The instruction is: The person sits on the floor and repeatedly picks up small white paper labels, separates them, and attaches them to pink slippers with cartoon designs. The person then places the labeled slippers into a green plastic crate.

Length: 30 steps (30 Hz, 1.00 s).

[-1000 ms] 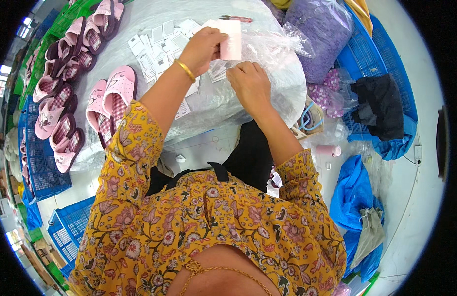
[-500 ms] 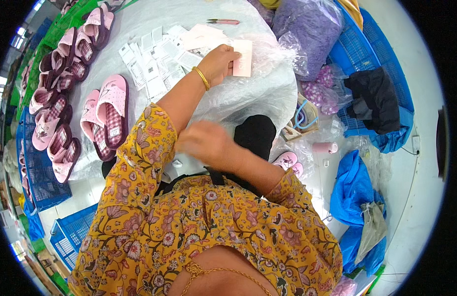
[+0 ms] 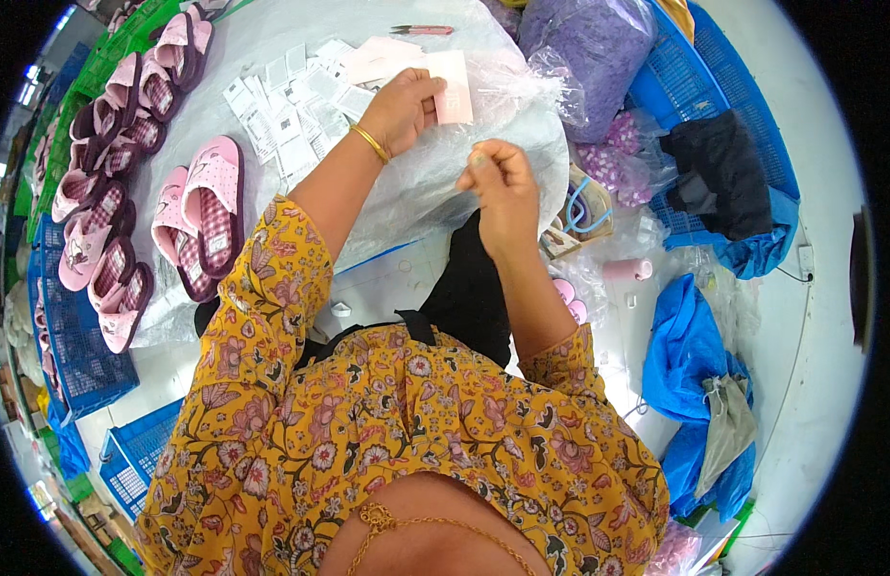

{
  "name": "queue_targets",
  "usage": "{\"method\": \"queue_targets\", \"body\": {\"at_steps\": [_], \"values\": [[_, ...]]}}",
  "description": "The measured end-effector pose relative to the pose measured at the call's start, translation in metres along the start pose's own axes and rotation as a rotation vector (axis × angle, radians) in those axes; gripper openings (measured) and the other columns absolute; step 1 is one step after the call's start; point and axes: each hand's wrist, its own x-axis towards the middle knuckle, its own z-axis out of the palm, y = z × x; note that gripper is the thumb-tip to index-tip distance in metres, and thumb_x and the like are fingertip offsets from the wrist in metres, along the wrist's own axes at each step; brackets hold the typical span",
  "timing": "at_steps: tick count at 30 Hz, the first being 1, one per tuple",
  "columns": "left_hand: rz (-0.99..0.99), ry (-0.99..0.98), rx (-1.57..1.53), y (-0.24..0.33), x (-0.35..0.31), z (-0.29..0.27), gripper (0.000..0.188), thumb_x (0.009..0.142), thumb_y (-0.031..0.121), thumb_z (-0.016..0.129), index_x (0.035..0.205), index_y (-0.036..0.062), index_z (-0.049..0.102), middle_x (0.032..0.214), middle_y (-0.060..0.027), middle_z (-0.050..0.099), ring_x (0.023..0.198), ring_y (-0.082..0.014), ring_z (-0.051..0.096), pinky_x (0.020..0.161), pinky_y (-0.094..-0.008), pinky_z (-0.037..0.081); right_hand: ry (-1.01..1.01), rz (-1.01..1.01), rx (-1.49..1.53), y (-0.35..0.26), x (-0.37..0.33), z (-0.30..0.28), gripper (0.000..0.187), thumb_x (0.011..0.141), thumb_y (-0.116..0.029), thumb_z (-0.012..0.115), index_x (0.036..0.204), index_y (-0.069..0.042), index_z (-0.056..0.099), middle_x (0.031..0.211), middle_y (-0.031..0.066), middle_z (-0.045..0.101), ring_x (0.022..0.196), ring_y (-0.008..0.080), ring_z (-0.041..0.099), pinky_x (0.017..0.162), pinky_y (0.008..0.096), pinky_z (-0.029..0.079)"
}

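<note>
My left hand (image 3: 407, 110), with a gold bangle at the wrist, grips a pink card (image 3: 453, 88) by its left edge over the plastic-covered table. To its right and nearer me is my right hand (image 3: 505, 187), raised with thumb and fingertips pinched together. Whatever those fingertips hold, if anything, is too small to make out. More pink cards (image 3: 380, 58) lie just beyond my left hand. White printed paper labels (image 3: 293, 130) are spread beside them. A pair of pink slippers (image 3: 215, 197) with checked insoles rests left of my left forearm.
Several pink slippers (image 3: 119, 221) line the left side, above a blue crate (image 3: 85, 322). A slim pink-and-dark tool (image 3: 422, 30) lies at the table's far side. Rightward are a bagged purple plush bundle (image 3: 594, 62), a black cloth (image 3: 721, 178) and a pink spool (image 3: 625, 270).
My right hand has swung from near my left forearm out to the right and away from me. My left hand keeps hold of the pink card, which now tilts slightly.
</note>
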Motion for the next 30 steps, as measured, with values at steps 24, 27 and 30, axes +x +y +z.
{"method": "queue_targets", "body": {"at_steps": [24,27,30], "values": [[-0.025,0.020,0.159,-0.036,-0.020,0.002,0.015,0.096,0.013,0.057,0.106,0.0031,0.050,0.099,-0.0080,0.061,0.088,-0.0147,0.063,0.080,-0.0280,0.053,-0.225,-0.399,0.045,-0.087,-0.042,-0.004,0.011,0.087,0.003,0.062,0.097,0.001,0.059,0.082,0.0086,0.059,0.068,0.0140,0.058,0.062,0.0264,0.049],[-0.039,-0.014,0.143,-0.023,-0.029,0.010,0.015,0.097,0.014,0.057,0.104,0.0031,0.050,0.103,-0.0128,0.063,0.090,-0.0172,0.065,0.081,-0.0294,0.053,-0.005,-0.048,0.087,-0.049,-0.026,-0.012,0.020,0.089,-0.004,0.066,0.107,0.001,0.060,0.083,0.0049,0.060,0.066,0.0119,0.058,0.064,0.0246,0.049],[-0.015,-0.095,0.032,-0.019,-0.040,0.012,0.009,0.097,0.011,0.053,0.100,0.0047,0.047,0.112,-0.0203,0.064,0.099,-0.0227,0.066,0.087,-0.0322,0.053,0.094,0.163,0.126,-0.027,-0.017,-0.020,0.030,0.088,-0.007,0.069,0.115,0.000,0.058,0.083,0.0031,0.061,0.067,0.0102,0.058,0.063,0.0239,0.048]]}}
